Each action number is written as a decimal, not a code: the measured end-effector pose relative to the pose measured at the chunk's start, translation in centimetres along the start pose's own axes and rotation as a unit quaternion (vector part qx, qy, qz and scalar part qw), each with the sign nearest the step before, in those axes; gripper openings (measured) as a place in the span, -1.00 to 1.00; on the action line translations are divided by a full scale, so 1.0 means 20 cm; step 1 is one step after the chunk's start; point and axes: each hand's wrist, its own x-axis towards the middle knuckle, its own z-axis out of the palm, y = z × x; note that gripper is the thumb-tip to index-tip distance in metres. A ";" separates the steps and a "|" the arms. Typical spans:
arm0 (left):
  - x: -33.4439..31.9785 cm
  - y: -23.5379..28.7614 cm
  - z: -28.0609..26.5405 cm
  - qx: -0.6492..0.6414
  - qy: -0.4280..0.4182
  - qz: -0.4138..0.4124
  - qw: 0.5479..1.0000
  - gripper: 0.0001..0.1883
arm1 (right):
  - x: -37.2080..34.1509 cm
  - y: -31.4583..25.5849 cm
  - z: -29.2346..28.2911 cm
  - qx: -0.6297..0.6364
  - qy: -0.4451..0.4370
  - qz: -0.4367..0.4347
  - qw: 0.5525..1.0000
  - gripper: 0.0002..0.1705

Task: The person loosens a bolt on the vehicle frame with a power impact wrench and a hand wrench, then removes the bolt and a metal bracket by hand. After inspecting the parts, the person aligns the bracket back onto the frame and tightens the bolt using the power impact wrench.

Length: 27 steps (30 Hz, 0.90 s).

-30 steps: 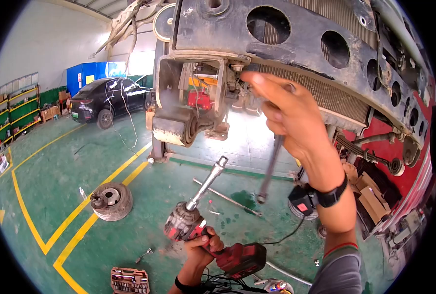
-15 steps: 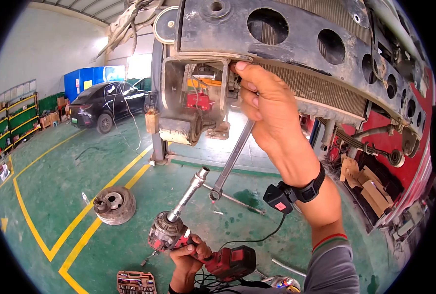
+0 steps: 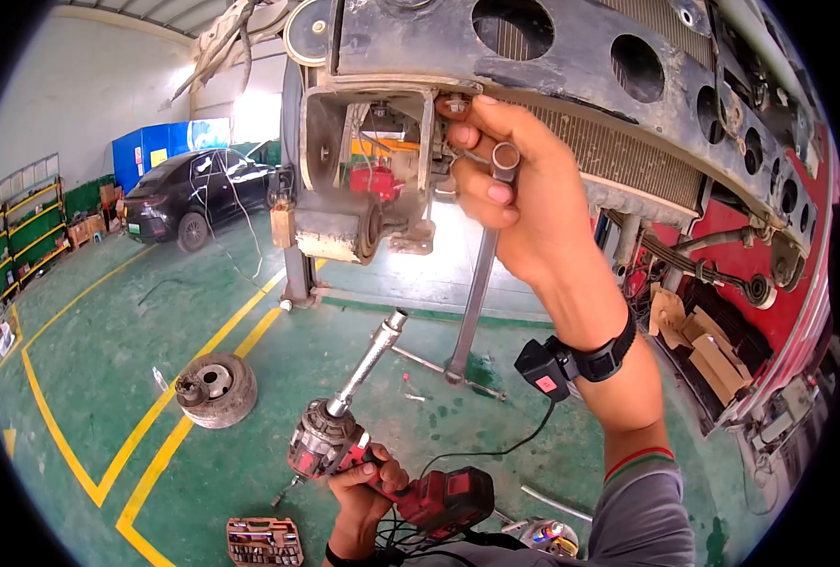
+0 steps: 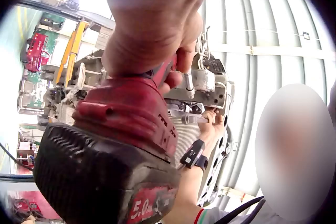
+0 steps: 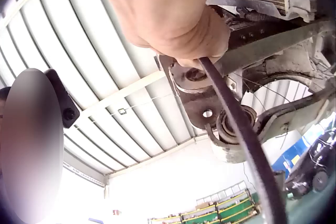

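My right hand (image 3: pixel 543 189) is raised under the black beam (image 3: pixel 571 66), its thumb and index fingertips right at a bolt (image 3: pixel 456 102) beside the bracket (image 3: pixel 321 142). The same hand holds a long box-end wrench (image 3: pixel 480 293) against the palm, one ring by the curled fingers and the shaft hanging down. In the right wrist view the wrench shaft (image 5: pixel 236 113) slants below the hand. Lower down, my left hand (image 3: pixel 363 491) grips the handle of a red and black cordless impact wrench (image 3: pixel 321 439). Its long socket extension (image 3: pixel 371 361) points up toward the bracket; the battery (image 4: pixel 105 176) fills the left wrist view's foreground.
A thick bushing (image 3: pixel 340 231) hangs beneath the bracket. On the green floor lie a wheel (image 3: pixel 217 392), a socket set (image 3: pixel 264 541) and a long metal bar (image 3: pixel 448 371). A cable (image 3: pixel 496 454) trails from my right wrist. A black car (image 3: pixel 203 194) stands behind at left.
My right hand has moved left to the bolt, and its fingers have curled closer there. The wrench has swung, its upper ring now showing. The impact wrench has shifted slightly left and down.
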 end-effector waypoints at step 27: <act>-0.02 0.01 -0.02 0.018 0.043 0.008 0.999 -0.72 | 0.03 0.00 -0.04 -0.002 -0.040 -0.004 0.999 -0.81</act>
